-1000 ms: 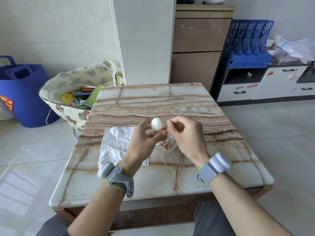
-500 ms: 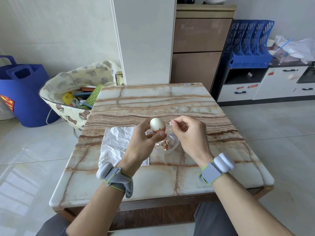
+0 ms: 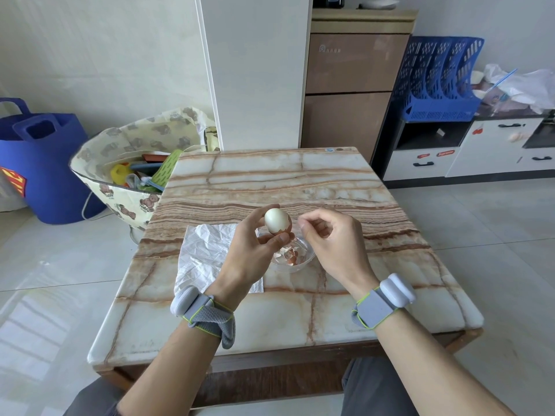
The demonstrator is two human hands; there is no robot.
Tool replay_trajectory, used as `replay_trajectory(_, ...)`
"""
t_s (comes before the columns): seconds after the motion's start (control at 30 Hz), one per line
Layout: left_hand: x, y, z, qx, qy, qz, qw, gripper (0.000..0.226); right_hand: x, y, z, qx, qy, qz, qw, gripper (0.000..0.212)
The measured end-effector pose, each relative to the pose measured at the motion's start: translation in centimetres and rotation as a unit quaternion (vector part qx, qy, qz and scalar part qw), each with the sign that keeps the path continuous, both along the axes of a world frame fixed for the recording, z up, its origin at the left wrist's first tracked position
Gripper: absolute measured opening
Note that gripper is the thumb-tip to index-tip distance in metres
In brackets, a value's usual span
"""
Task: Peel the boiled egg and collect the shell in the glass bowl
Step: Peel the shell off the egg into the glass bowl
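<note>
My left hand (image 3: 250,250) holds the boiled egg (image 3: 276,221) upright between thumb and fingers, above the table. The egg's top is bare white; brown shell still covers its lower right part. Just to the right, a small gap away, my right hand (image 3: 333,244) has its thumb and forefinger pinched together; I cannot tell whether a shell bit is between them. Below both hands stands the small glass bowl (image 3: 306,259) with several brown shell pieces (image 3: 289,255) inside, partly hidden by my left thumb.
A crumpled white paper sheet (image 3: 207,253) lies on the marble table (image 3: 300,181) left of the bowl. Off the table's left stand a bear-print bag (image 3: 126,163) and a blue tub (image 3: 39,163). A brown cabinet (image 3: 351,91) is behind.
My right hand has drawn away from the egg to the right, leaving a gap. More white shows at the egg's top, and the bowl's contents are uncovered.
</note>
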State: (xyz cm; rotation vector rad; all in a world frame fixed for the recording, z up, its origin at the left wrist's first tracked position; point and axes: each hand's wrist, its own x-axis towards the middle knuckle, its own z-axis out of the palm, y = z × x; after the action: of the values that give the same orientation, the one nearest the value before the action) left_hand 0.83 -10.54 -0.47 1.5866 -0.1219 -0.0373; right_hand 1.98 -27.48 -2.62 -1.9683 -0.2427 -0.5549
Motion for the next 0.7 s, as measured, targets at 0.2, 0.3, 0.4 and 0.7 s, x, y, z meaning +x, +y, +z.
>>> replay_trajectory(0.2, -0.13, 0.0, 0.12, 0.01, -0.01, -0.007, 1.0, 0.053, -0.22, 0.53, 0.33, 0.032, -0.005, 0.037, 0.999, 0.012)
replay_trajectory(0.3, -0.18, 0.05, 0.17, -0.006, -0.006, -0.011, 1.0, 0.053, -0.16, 0.76, 0.38, 0.048, 0.001, 0.039, 0.998, 0.014)
replay_trajectory(0.4, -0.2, 0.11, 0.05, -0.032, 0.003, -0.017, 0.999, 0.051, 0.0, 0.61, 0.38, 0.064, 0.007, 0.041, 0.997, 0.012)
replay_trajectory(0.7, 0.02, 0.04, -0.36, -0.019, 0.003, -0.006, 1.0, 0.046, 0.02, 0.69, 0.0, -0.065, -0.088, -0.02, 0.994, 0.015)
